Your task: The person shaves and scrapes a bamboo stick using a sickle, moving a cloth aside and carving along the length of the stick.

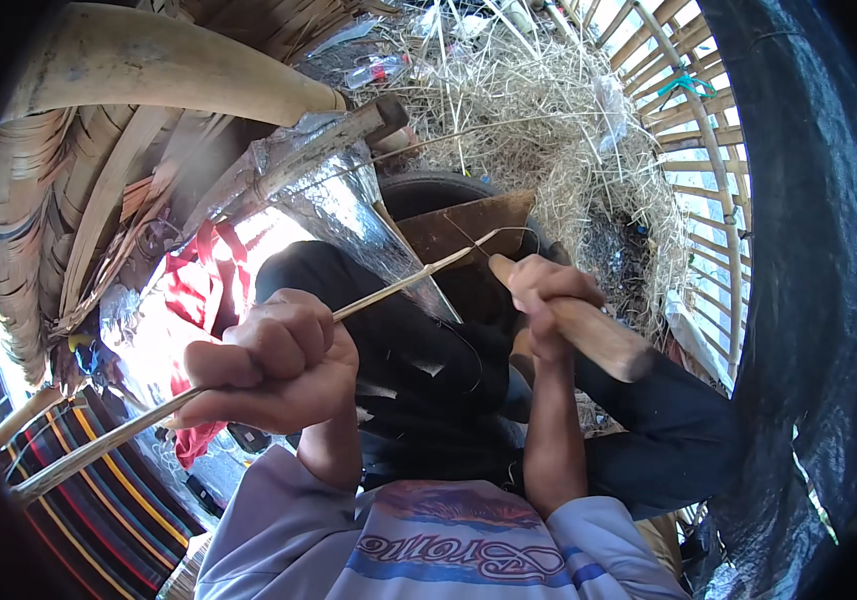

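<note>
My left hand is closed in a fist around a long, thin bamboo strip. The strip runs from the lower left, through the fist, up to the middle, where its far end thins into a fine curl. My right hand grips the thick, pale wooden handle of what looks like a knife. A thin dark line ahead of the handle, seemingly the blade seen edge-on, crosses the strip close to its far end. Just beneath that end is a brown wooden board. Both hands are above my dark-trousered legs.
Pale shavings cover the ground ahead, with a plastic bottle among them. A slatted bamboo wall and dark plastic sheeting stand right. Large bamboo pieces, red cloth and striped fabric lie left.
</note>
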A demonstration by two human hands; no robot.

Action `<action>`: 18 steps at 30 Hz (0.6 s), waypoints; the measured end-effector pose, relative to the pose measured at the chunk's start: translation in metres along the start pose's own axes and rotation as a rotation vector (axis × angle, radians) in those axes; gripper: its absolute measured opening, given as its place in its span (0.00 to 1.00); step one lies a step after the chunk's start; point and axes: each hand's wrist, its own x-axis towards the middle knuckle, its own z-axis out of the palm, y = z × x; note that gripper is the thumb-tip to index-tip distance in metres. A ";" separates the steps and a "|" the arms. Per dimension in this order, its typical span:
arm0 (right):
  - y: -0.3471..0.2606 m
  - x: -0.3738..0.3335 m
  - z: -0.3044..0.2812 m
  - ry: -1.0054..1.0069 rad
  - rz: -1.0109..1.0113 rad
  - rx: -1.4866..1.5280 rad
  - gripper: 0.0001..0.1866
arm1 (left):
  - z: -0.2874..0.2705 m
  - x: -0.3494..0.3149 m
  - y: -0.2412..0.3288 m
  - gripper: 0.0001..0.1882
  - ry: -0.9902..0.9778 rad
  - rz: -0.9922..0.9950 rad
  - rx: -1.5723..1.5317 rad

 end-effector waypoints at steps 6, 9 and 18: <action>0.075 -0.040 -0.052 0.066 0.123 -0.121 0.06 | 0.012 0.000 -0.006 0.25 -0.029 -0.025 0.029; 0.032 -0.006 -0.031 0.051 0.144 -0.087 0.06 | 0.007 0.004 -0.004 0.26 -0.063 -0.025 0.039; 0.023 0.000 -0.028 0.093 0.147 0.089 0.06 | -0.001 0.002 0.002 0.26 -0.115 -0.057 -0.018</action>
